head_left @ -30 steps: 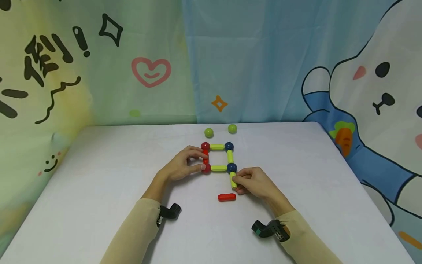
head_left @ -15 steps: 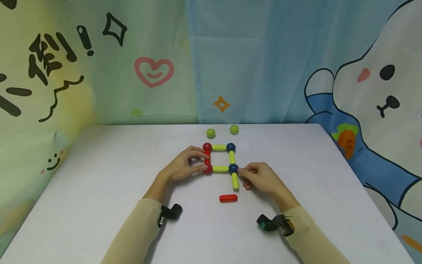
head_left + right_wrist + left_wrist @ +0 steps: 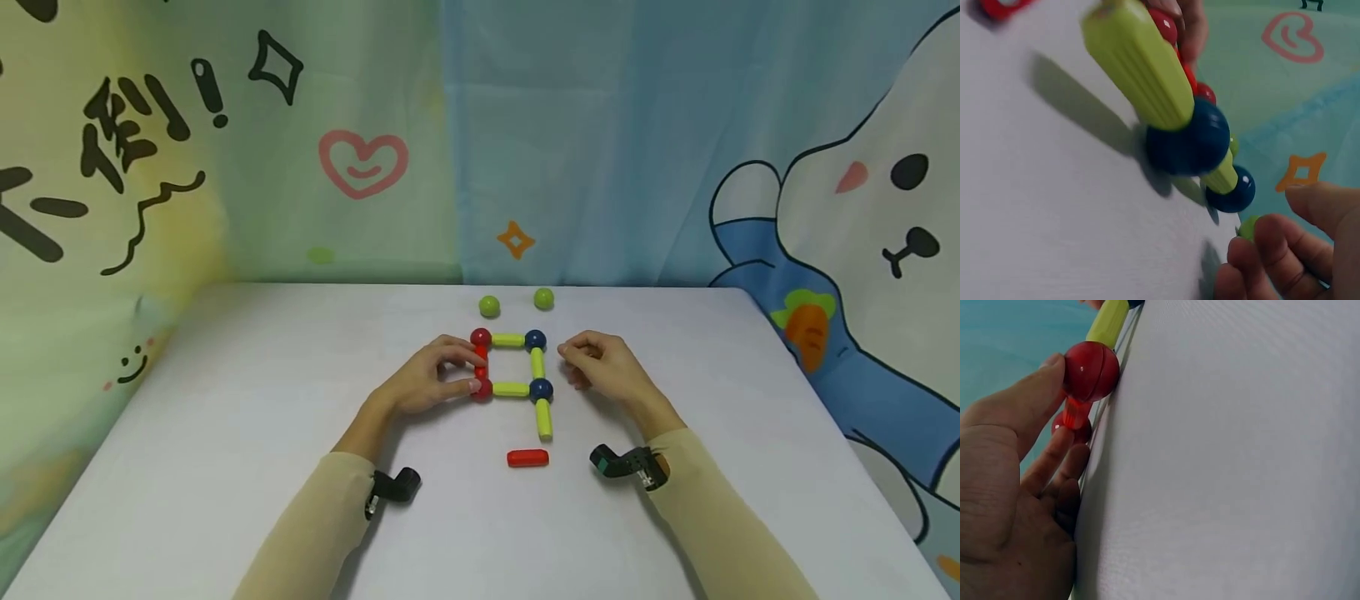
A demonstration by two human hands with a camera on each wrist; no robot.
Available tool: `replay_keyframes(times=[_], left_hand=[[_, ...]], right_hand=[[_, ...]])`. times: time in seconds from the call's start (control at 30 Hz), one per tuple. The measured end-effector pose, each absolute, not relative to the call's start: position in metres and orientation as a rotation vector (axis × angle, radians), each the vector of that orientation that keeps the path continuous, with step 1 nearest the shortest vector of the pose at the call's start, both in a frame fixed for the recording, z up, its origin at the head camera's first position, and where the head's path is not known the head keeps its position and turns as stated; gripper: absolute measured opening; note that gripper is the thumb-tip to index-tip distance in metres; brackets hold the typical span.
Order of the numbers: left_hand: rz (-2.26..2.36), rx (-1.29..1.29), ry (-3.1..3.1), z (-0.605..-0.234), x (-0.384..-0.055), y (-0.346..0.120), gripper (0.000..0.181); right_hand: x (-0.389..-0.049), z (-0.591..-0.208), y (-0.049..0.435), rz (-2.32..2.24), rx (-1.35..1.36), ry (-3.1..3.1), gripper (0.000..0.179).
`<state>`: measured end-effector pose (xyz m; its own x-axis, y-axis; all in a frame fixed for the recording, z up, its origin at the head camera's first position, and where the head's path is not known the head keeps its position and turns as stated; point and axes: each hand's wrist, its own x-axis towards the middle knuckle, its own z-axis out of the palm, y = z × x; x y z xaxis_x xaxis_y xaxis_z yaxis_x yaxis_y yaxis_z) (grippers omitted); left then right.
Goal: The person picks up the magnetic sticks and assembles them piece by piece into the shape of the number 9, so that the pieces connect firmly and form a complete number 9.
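Note:
A square of toy sticks and balls lies on the table: a red stick [image 3: 1077, 414] between two red balls [image 3: 1091, 372] on the left, two blue balls [image 3: 541, 389] on the right, yellow-green sticks [image 3: 511, 389] along the other sides. One more yellow-green stick [image 3: 543, 420] sticks out toward the person from the near blue ball. My left hand [image 3: 423, 379] grips the red side, thumb against the near red ball and fingers at the red stick. Right of the square, my right hand [image 3: 611, 371] hovers with loosely bent fingers and holds nothing, apart from the blue balls.
A loose red stick [image 3: 528, 458] lies nearer the person, below the square. Two green balls [image 3: 489, 307] rest behind the square near the far edge of the white table [image 3: 300, 358]. A printed curtain [image 3: 570, 150] hangs beyond that edge.
My right hand has let go of the protruding yellow-green stick, passed the near blue ball and moved away from the person, now right of the square. My left hand keeps its hold.

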<state>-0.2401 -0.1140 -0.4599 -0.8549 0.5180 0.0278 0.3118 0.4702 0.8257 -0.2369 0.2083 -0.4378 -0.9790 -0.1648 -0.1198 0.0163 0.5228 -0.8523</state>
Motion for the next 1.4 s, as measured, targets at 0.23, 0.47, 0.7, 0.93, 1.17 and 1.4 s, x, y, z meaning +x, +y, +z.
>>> replay_keyframes(times=[0.23,0.47,0.7,0.93,1.17,1.4], left_hand=[[1.318,0.727,2.501,-0.46,-0.24,-0.114,0.032],[1.311,0.706,2.499,-0.459,-0.241,-0.113,0.032],[1.296,0.663,2.522,-0.462,-0.236,-0.118,0.028],[1.307,0.722,2.521,-0.461,-0.238,-0.113,0.029],[1.328,0.703,2.505,-0.461,-0.237,-0.112,0.03],[1.335,0.708,2.503,-0.459,-0.237,-0.111,0.03]], right_hand=[[-0.257,-0.435,0.208,-1.426,-0.172,2.683,0.034],[-0.273,-0.431,0.208,-1.453,-0.191,2.702,0.043],[-0.287,-0.437,0.196,-1.389,-0.214,2.744,0.049],[-0.296,-0.433,0.198,-1.351,-0.253,2.824,0.05],[-0.307,-0.43,0.201,-1.257,-0.288,2.809,0.051],[-0.312,-0.434,0.197,-1.25,-0.289,2.781,0.055]])
